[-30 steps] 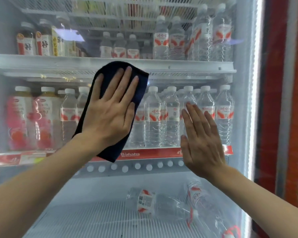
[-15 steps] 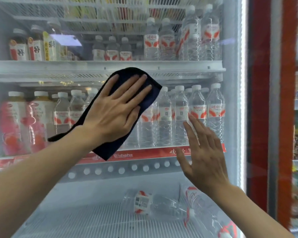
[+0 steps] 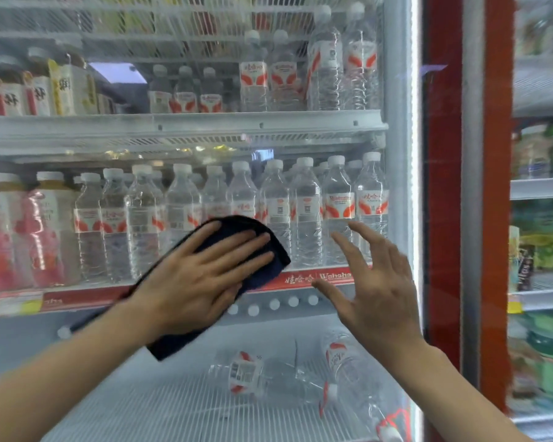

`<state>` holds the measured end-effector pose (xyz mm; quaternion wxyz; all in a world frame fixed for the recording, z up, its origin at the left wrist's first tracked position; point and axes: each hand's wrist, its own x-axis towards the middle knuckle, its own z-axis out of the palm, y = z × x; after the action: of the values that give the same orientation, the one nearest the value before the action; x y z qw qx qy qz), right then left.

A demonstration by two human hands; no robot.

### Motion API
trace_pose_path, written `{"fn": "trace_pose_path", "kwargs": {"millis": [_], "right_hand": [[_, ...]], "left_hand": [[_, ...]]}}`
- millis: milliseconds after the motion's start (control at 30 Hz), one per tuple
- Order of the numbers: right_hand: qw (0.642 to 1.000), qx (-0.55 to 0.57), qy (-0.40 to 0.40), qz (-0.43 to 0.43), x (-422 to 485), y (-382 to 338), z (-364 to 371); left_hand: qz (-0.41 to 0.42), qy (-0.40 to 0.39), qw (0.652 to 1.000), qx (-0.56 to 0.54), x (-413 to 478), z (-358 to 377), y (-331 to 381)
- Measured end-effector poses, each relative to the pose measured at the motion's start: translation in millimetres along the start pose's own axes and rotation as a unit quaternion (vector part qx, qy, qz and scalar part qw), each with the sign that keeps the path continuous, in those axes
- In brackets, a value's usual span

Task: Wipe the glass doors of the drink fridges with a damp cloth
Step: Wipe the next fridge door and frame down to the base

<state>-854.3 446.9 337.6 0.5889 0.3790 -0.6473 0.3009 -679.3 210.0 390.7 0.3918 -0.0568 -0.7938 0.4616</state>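
**Hand pressed a dark cloth against a drink fridge's glass door**

Two bare forearms reached up from the bottom corners of the view. The left hand [image 3: 198, 275] lay flat with straight fingers, pressing a dark navy cloth [image 3: 280, 261] against the glass door [image 3: 300, 323]. It was not curled around the cloth. The cloth sat low on the door's middle, level with a red price strip [image 3: 300, 277], and one end trailed below the left wrist. Just to the right, the right hand [image 3: 380, 288] was released and held nothing. Its fingers were spread and slightly bent, and it was unclear whether they touched the glass.

Behind the glass, two water bottles [image 3: 253, 374] lay on their sides on the white wire bottom shelf [image 3: 141, 416]. Above the red strip, a row of upright water bottles [image 3: 304, 212] with red and white labels filled the middle shelf. Pink-labelled drink bottles [image 3: 0, 234] stood at its left end. The shelf above held taller water bottles [image 3: 329, 68] on the right and tea bottles [image 3: 7, 94] on the left.

A bright light strip ran down the door's right edge beside a red frame [image 3: 441, 154]. Past it stood a neighbouring fridge [image 3: 540, 250] holding blurred green drinks.
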Motion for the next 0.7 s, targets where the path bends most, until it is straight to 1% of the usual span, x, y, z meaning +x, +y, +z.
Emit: {"fn": "trace_pose_path", "kwargs": {"millis": [33, 67, 133, 200, 267, 333, 467, 533, 600, 633, 667, 700], "right_hand": [[1.000, -0.010, 0.001, 0.005, -5, 6, -2], [1.000, -0.017, -0.001, 0.009, -8, 11, -3], [1.000, -0.022, -0.010, 0.020, -12, 17, -3], [0.999, -0.018, -0.008, 0.026, -14, 18, 0], [0.999, -0.012, -0.001, 0.030, -15, 16, 1], [1.000, -0.003, -0.002, 0.029, -15, 15, 1], [0.999, 0.029, -0.027, 0.011, -18, 27, -6], [0.999, 0.032, -0.021, 0.000, -24, 42, -13], [0.999, 0.019, -0.023, 0.016, -33, 62, -18], [0.999, 0.013, -0.033, 0.027, -36, 69, -20], [0.998, 0.009, -0.045, 0.034, -40, 76, -20], [0.998, 0.006, -0.056, 0.035, -42, 80, -19]], "left_hand": [[-0.006, 0.010, 1.000, 0.006, 16, -5, -18], [-0.040, 0.026, 0.999, 0.005, 32, -10, -32], [-0.147, 0.058, 0.987, -0.007, 60, -16, -38], [-0.222, 0.083, 0.971, -0.019, 70, -12, -19], [-0.248, 0.097, 0.963, -0.030, 66, -4, 9], [-0.231, 0.094, 0.967, -0.041, 57, 1, 36], [-0.134, 0.032, 0.990, -0.027, 34, 7, 75], [-0.067, 0.009, 0.997, -0.021, 30, 5, 70], [0.006, -0.005, 1.000, -0.010, 43, -1, 46], [0.019, -0.003, 1.000, -0.003, 56, -5, 31], [0.004, 0.008, 1.000, -0.001, 73, -9, 18], [-0.036, 0.024, 0.999, -0.003, 90, -13, 11]]}}
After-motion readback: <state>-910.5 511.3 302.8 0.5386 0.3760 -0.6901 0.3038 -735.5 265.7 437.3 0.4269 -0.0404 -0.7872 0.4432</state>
